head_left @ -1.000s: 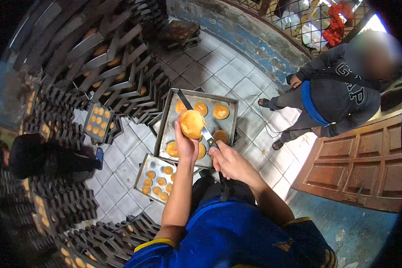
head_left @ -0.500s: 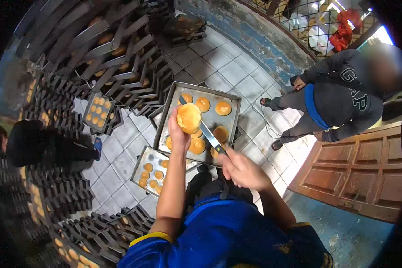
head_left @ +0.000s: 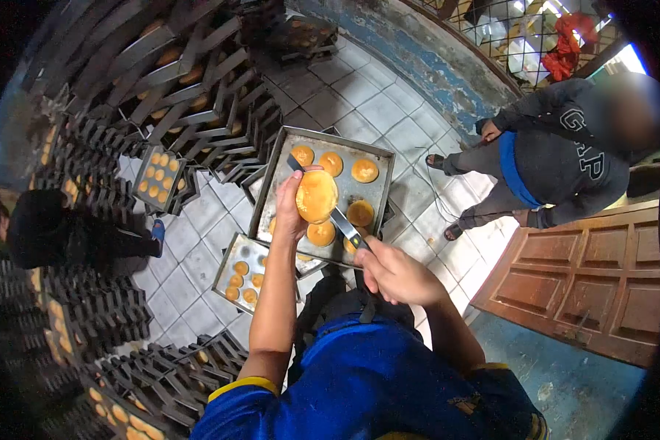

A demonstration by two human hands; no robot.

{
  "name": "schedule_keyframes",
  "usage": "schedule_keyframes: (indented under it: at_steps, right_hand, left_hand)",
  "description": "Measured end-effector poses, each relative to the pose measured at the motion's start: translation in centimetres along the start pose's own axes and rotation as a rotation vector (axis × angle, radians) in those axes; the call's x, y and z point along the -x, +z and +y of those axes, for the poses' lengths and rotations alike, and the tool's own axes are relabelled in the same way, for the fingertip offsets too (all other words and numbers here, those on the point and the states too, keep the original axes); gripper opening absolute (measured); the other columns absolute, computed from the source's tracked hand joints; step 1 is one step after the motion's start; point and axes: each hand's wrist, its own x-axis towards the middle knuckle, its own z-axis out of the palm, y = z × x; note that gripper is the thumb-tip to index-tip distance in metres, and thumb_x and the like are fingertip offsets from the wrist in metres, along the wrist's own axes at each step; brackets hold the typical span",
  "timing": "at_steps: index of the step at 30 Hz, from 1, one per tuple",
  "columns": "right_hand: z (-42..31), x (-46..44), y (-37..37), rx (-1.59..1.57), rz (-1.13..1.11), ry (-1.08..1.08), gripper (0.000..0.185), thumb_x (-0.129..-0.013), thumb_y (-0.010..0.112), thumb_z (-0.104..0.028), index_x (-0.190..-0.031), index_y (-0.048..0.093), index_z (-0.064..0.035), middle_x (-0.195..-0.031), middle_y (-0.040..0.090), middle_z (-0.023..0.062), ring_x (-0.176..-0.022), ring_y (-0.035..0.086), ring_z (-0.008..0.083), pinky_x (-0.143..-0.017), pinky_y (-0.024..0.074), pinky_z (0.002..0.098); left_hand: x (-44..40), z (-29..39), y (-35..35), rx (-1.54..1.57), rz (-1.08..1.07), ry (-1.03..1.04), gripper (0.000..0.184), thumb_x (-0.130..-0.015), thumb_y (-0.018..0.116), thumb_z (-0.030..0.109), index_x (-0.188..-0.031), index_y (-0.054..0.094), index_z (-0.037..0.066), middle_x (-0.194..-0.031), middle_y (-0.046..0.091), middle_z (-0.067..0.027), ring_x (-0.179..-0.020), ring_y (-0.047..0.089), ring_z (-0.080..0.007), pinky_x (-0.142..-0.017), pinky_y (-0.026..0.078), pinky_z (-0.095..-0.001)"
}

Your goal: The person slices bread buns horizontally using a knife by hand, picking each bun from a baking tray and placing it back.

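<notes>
Sliding slightly farther along than half a second ago, the one knife shows more tip past the held bun over the large tray, which suggests a blade stroke under way, though whether it cuts in or passes behind I cannot tell. The left hand grips that bun by its edge, while the right hand is wrapped around the handle by the large tray's near right corner. Seven other buns, some partly hidden, show on the large tray, and at least five small buns on one smaller tray beside its near left corner.
</notes>
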Motion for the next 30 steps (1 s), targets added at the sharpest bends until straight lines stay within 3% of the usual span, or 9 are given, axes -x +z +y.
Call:
schedule_keyframes:
  at_steps: [4,7,11,14,17,19,21,24,30]
  right_hand:
    - [0.2,-3.5,0.3,0.044,0.06,-0.047,0.036,-0.116,0.043,-0.039,-0.107,0.051,-0.0053,-0.069,0.06,0.0034,-0.044,0.054,0.0121,-0.041,0.0441,0.0292]
    - [-0.3,-2.1,0.0,0.069,0.025,-0.031,0.038,-0.117,0.042,-0.037,-0.105,0.051,-0.0021,-0.069,0.062,0.006,-0.047,0.059,0.0176,-0.043,0.0476,0.0348]
    - [-0.6,-0.8,0.3,0.044,-0.015,-0.012,0.038,-0.117,0.042,-0.036,-0.105,0.051,-0.0012,-0.066,0.062,0.0067,-0.046,0.059,0.0186,-0.043,0.048,0.0353]
    - [0.4,-4.4,0.6,0.09,0.017,-0.033,0.038,-0.117,0.041,-0.041,-0.112,0.051,-0.0042,-0.069,0.061,0.0045,-0.045,0.054,0.0136,-0.042,0.0445,0.0297]
    - [-0.3,-4.2,0.4,0.131,0.036,-0.035,0.037,-0.117,0.042,-0.04,-0.112,0.051,-0.0038,-0.07,0.062,0.0052,-0.045,0.056,0.0145,-0.042,0.0457,0.0309]
    - [-0.2,-3.1,0.4,0.165,0.031,-0.035,0.037,-0.117,0.042,-0.039,-0.111,0.05,-0.0038,-0.07,0.062,0.0051,-0.046,0.057,0.0146,-0.042,0.046,0.0309]
    - [0.6,-1.9,0.5,0.064,-0.004,-0.035,0.039,-0.116,0.043,-0.036,-0.107,0.054,0.0004,-0.066,0.063,0.0085,-0.047,0.061,0.0225,-0.046,0.0492,0.0397]
    - [0.6,-3.8,0.5,0.153,0.012,-0.001,0.036,-0.117,0.042,-0.038,-0.107,0.048,-0.0036,-0.071,0.063,0.0051,-0.045,0.057,0.0173,-0.043,0.0461,0.0335]
    - [0.7,-7.8,0.1,0.206,0.066,-0.083,0.035,-0.116,0.043,-0.037,-0.111,0.047,-0.0024,-0.07,0.062,0.0055,-0.048,0.058,0.0187,-0.045,0.0469,0.036]
  left_hand:
    - [0.6,-0.6,1.9,-0.028,-0.09,-0.034,0.049,-0.111,0.054,0.041,-0.128,0.068,-0.004,-0.11,0.075,-0.0127,-0.097,0.074,-0.0194,-0.086,0.062,-0.0337]
    - [-0.2,-0.1,0.4,-0.005,-0.038,0.011,0.049,-0.111,0.054,0.04,-0.129,0.067,-0.004,-0.108,0.075,-0.0122,-0.096,0.075,-0.0197,-0.085,0.063,-0.0354]
    - [0.4,0.7,0.7,0.035,0.02,0.047,0.048,-0.11,0.056,0.04,-0.129,0.067,-0.003,-0.109,0.074,-0.011,-0.096,0.074,-0.0198,-0.085,0.063,-0.0361]
    - [0.0,-1.5,0.9,0.043,0.034,0.038,0.047,-0.111,0.055,0.039,-0.128,0.068,-0.002,-0.111,0.073,-0.0104,-0.097,0.074,-0.0195,-0.086,0.062,-0.0352]
    - [-0.4,-2.0,0.9,0.029,0.04,0.021,0.049,-0.112,0.05,0.042,-0.134,0.064,0.001,-0.115,0.073,-0.0111,-0.1,0.074,-0.0217,-0.089,0.063,-0.0392]
    - [-0.6,-1.2,0.7,0.101,0.142,0.093,0.045,-0.112,0.054,0.037,-0.128,0.069,-0.002,-0.11,0.074,-0.0105,-0.098,0.074,-0.0197,-0.086,0.062,-0.0352]
    - [-0.6,-0.8,0.6,0.105,0.188,0.109,0.044,-0.112,0.055,0.037,-0.128,0.069,-0.002,-0.11,0.074,-0.0105,-0.098,0.074,-0.0196,-0.086,0.062,-0.0352]
    - [-0.5,-2.0,1.4,0.125,0.235,0.11,0.043,-0.112,0.055,0.037,-0.127,0.069,-0.002,-0.111,0.075,-0.0104,-0.099,0.074,-0.0194,-0.086,0.063,-0.0352]
    - [-1.8,-3.2,1.7,0.153,0.369,0.122,0.042,-0.112,0.053,0.037,-0.127,0.068,0.001,-0.112,0.075,-0.0106,-0.099,0.075,-0.0213,-0.086,0.062,-0.0368]
